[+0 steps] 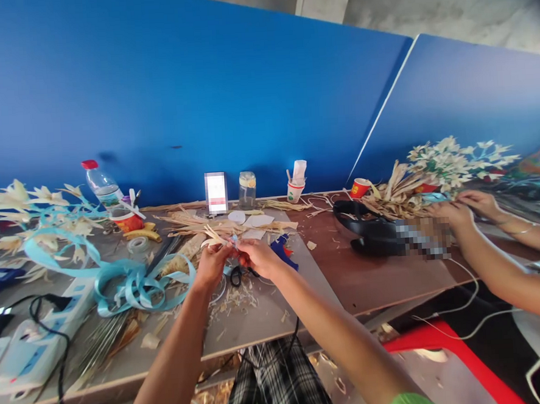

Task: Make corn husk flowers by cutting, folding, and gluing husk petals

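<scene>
My left hand [213,263] is closed in a pinch on a small flower of pale dried husk strips [214,234], whose petals point up and left. Close against it, my right hand [259,257] pinches a bit of light blue tape [234,238] at the flower's base; the fingertips partly hide it. Just below the hands lie black-handled scissors [236,277]. To the right of them rests a blue tool with an orange-red part [282,251], probably a glue gun. Behind the hands, dried husk strips [184,220] are spread over the table.
Loops of light blue ribbon [114,283], a power strip [45,337] and finished husk flowers [45,196] occupy the left. A bottle [104,184], phone [216,193], jar [247,191] and cup [295,191] line the back. At right, a co-worker's hands [463,214] work near a black pan-like object [372,232].
</scene>
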Demonstrator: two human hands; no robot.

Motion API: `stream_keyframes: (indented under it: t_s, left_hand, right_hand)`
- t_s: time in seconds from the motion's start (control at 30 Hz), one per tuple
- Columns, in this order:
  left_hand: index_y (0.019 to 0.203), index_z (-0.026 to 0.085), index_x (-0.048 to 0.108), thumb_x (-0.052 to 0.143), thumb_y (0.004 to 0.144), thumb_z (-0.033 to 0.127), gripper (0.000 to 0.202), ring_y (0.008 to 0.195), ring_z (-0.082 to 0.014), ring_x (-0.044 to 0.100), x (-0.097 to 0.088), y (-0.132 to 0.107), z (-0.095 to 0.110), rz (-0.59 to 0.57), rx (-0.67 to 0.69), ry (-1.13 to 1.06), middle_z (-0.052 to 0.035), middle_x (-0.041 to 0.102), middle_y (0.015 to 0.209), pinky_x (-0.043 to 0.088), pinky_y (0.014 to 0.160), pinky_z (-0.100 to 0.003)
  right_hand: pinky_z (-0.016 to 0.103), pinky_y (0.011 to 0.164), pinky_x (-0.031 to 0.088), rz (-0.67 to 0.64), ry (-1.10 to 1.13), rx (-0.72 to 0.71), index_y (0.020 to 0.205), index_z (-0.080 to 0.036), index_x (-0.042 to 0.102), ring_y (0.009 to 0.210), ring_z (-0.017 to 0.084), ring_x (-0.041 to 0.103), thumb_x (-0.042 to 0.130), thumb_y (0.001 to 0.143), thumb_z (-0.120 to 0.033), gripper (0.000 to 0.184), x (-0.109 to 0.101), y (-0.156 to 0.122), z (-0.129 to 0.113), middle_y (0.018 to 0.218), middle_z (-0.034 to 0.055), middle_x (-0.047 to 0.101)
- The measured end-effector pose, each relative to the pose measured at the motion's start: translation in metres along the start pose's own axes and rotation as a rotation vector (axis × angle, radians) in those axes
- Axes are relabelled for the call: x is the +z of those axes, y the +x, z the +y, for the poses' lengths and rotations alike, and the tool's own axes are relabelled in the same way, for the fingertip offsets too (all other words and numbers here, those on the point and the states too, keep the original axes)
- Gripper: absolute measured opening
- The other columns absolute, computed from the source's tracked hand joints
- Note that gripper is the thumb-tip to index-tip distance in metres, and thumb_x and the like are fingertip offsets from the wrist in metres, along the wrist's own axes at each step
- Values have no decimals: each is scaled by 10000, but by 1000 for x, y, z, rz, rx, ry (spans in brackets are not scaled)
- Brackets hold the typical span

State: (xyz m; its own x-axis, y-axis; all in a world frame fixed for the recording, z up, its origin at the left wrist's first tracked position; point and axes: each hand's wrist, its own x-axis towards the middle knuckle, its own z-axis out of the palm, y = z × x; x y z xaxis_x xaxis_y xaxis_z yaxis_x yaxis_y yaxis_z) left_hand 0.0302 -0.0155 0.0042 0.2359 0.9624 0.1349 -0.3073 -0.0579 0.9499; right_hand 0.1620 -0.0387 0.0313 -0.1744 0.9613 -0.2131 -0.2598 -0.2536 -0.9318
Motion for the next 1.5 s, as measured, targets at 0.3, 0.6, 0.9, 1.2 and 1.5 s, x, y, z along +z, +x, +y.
stream_keyframes:
  t_s: [0.3,0.6,0.9,1.2,1.5]
  left_hand:
    - [743,147,638,713,659,355,237,564,-113,520,7,-2,0,140,-28,155,9,589,615,406,583,-240]
    - [720,143,667,729,671,375,245,587,-129,549,11,-8,9,-33,-180,-128,-26,589,604,437,613,-269]
    - [714,150,679,794,596,276,208,558,-102,540,12,-10,10,9,-172,-132,-21,625,647,425,562,-246]
    - [724,156,627,747,665,325,215,589,-96,550,14,-9,7,32,-94,-60,10,598,640,459,604,-222]
    - [745,152,636,764,650,280,205,659,-103,579,14,-8,1,13,-152,-166,2,632,712,463,687,-239]
  right_hand:
    - [198,437,256,-27,-131,-97,622,-146,535,439,49,383,516,789,-255,201,-5,2,12,524,-50,484]
    - [197,445,226,-297,192,85,652,-138,518,406,28,281,532,775,-216,146,-20,-3,5,552,-53,460]
    - [181,455,230,-452,405,254,692,-143,487,405,20,159,517,807,-218,140,-27,-7,0,544,-77,415]
    - [217,486,260,-128,-277,-297,672,-176,478,491,78,341,498,840,-360,250,-16,-7,13,573,-39,408]
    - [257,616,356,161,-1016,-784,802,-176,505,666,157,507,390,887,-200,145,-21,-7,23,772,67,576]
